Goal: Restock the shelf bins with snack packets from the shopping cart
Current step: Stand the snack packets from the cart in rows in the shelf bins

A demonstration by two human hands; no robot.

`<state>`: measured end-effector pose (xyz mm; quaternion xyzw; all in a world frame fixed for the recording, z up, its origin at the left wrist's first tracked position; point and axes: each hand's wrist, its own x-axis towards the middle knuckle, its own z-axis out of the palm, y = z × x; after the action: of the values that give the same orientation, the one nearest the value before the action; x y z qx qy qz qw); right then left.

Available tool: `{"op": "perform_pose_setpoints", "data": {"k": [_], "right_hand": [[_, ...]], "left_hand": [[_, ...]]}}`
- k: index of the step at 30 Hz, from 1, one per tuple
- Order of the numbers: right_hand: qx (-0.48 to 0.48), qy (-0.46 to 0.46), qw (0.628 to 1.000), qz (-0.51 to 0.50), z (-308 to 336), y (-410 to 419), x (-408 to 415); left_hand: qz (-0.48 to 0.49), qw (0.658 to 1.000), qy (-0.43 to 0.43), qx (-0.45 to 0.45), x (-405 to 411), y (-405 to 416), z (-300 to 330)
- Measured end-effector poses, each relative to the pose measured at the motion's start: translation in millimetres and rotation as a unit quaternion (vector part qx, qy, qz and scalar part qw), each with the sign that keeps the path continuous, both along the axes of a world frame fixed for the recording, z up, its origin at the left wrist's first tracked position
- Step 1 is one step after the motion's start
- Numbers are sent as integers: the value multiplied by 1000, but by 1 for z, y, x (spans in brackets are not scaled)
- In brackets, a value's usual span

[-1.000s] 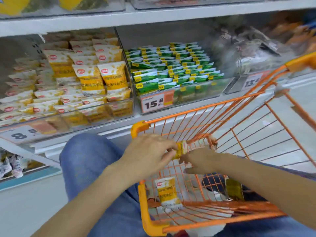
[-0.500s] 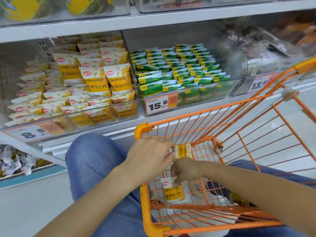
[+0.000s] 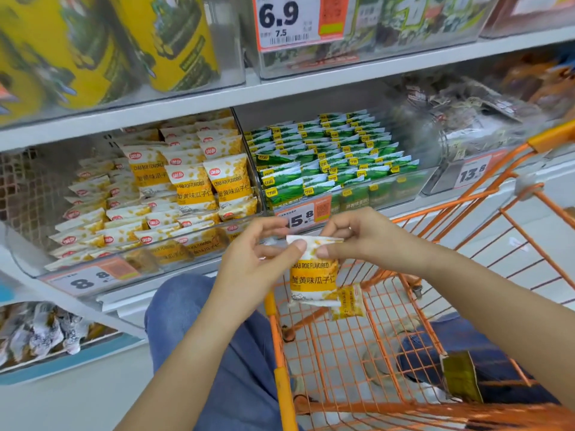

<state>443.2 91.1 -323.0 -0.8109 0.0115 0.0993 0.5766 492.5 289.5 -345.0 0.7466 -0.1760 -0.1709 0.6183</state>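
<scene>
Packets up out of the cart, level with the bins

I have a yellow packet pinched at its top by left hand and right hand, lifted above the cart since a moment ago; a smaller packet hangs behind. The bin holds matching packets.

Packet top edge hidden under thumbs; right-hand bin contents blurred; cart cut off.

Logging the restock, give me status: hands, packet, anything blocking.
Both hands, left and right, pinch yellow packet top edge. Packet above cart. Yellow bin path unobstructed.
</scene>
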Motion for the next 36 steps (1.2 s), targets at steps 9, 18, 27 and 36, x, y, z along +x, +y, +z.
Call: {"op": "perform_pose_setpoints", "data": {"k": [9, 18, 27, 36], "right_hand": [[-30, -141, 986, -89, 3, 59, 43], [-422, -224, 878, -34, -44, 69, 72], [-427, -251, 867, -51, -50, 67, 74], [-289, -322, 898, -81, -42, 59, 64]], "left_hand": [[29, 999, 38, -16, 25, 50, 19], [296, 952, -72, 34, 148, 111, 19], [364, 915, -84, 152, 171, 95, -11], [374, 869, -235, 223, 149, 94, 4]]}}
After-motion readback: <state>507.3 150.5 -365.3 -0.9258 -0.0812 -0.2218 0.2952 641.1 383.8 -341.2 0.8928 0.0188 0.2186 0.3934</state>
